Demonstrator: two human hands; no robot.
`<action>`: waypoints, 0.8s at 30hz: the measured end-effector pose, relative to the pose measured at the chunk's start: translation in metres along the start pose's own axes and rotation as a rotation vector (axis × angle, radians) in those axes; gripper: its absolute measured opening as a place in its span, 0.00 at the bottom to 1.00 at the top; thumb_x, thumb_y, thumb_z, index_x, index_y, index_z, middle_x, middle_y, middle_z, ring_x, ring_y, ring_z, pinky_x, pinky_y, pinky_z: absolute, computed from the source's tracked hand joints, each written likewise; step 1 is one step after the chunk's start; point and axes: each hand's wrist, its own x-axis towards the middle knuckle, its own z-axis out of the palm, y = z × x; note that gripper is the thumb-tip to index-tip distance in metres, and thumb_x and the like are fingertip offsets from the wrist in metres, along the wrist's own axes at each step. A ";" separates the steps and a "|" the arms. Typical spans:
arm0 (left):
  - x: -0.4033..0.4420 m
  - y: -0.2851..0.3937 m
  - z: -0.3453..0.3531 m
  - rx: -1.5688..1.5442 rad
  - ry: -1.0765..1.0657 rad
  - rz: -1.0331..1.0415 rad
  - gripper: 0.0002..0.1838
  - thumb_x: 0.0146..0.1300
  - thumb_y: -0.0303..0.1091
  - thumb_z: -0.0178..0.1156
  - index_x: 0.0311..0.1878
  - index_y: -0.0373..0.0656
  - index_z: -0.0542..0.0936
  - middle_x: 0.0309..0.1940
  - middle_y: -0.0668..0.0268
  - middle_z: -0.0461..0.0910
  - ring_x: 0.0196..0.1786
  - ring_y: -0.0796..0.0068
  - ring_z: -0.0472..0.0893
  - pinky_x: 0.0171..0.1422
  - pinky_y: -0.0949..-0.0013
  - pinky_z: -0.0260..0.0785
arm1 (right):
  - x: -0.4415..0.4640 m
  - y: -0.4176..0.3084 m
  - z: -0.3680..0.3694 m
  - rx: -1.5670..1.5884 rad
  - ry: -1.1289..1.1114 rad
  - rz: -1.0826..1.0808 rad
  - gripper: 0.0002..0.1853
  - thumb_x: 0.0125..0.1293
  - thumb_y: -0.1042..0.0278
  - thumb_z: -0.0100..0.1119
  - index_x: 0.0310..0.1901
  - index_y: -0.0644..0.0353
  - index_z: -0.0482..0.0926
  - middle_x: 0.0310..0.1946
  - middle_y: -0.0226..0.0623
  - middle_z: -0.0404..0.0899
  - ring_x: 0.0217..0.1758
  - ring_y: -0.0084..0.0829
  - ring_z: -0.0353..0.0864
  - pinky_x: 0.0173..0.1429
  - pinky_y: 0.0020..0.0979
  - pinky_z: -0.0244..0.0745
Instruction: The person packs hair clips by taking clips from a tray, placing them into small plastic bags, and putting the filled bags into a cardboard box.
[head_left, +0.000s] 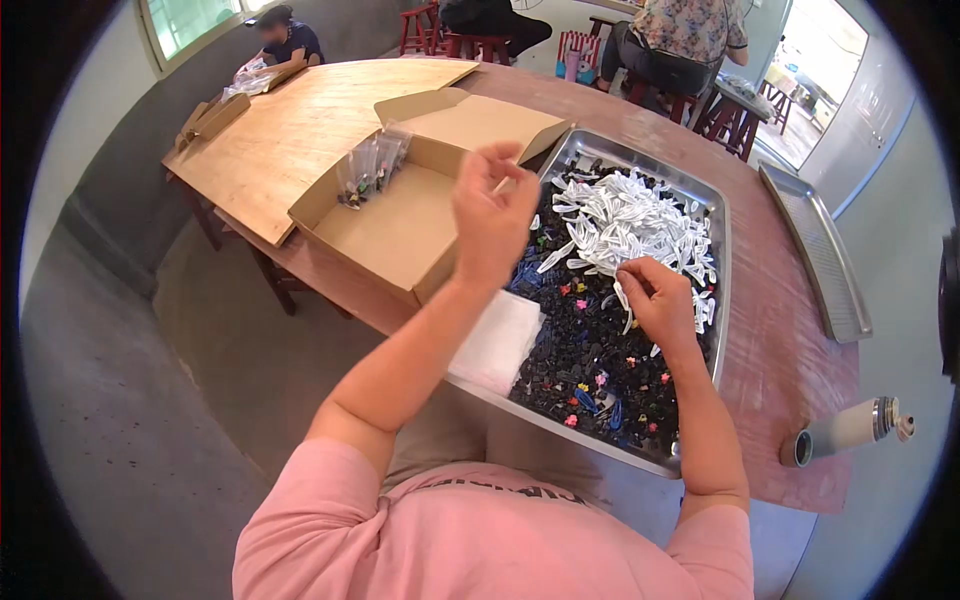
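Note:
My left hand [494, 215] is raised over the right edge of an open cardboard box [390, 225], its fingers curled and smeared by motion. Small clear bags [372, 165] with dark bits inside stand in the box's far left corner. My right hand [655, 300] is over a metal tray [724, 300], thumb and fingers pinched beside a white clip. White clips [630, 220] lie heaped in the tray's far part. Around and below them are black pieces [570, 350], with a few blue clips and coloured flowers. White sheets [500, 340] rest on the tray's near left corner.
A metal bottle [845, 432] lies on the table's right side, near an empty long tray [815, 250]. A wooden board [290, 130] extends at the far left. One person [290, 42] sits beyond it; others sit on stools at the back.

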 end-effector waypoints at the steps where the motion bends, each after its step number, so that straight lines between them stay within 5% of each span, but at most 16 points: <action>1: -0.009 -0.001 0.006 -0.015 -0.066 -0.022 0.15 0.59 0.19 0.62 0.50 0.38 0.77 0.42 0.67 0.75 0.42 0.80 0.76 0.41 0.76 0.74 | 0.000 0.000 0.001 -0.004 0.000 -0.004 0.06 0.66 0.71 0.65 0.40 0.65 0.83 0.26 0.30 0.82 0.28 0.16 0.75 0.34 0.22 0.70; 7: -0.044 -0.025 0.007 0.251 -0.309 0.182 0.17 0.53 0.15 0.61 0.47 0.40 0.77 0.47 0.62 0.74 0.41 0.72 0.76 0.38 0.72 0.73 | 0.000 -0.001 0.003 -0.025 0.002 -0.026 0.06 0.66 0.72 0.66 0.40 0.65 0.83 0.26 0.30 0.82 0.27 0.16 0.75 0.33 0.22 0.70; 14: -0.048 -0.028 0.005 0.300 -0.336 0.157 0.16 0.53 0.15 0.61 0.45 0.40 0.77 0.45 0.62 0.75 0.39 0.71 0.76 0.37 0.70 0.72 | -0.001 -0.004 0.001 -0.055 -0.069 0.006 0.06 0.65 0.72 0.66 0.40 0.64 0.83 0.26 0.32 0.82 0.27 0.18 0.76 0.33 0.24 0.71; 24: -0.045 -0.029 0.001 0.358 -0.304 0.215 0.14 0.53 0.15 0.60 0.43 0.38 0.78 0.42 0.61 0.76 0.36 0.71 0.78 0.33 0.72 0.73 | -0.003 -0.001 0.006 -0.177 -0.265 -0.065 0.07 0.63 0.70 0.65 0.40 0.63 0.82 0.30 0.43 0.83 0.30 0.37 0.83 0.38 0.33 0.75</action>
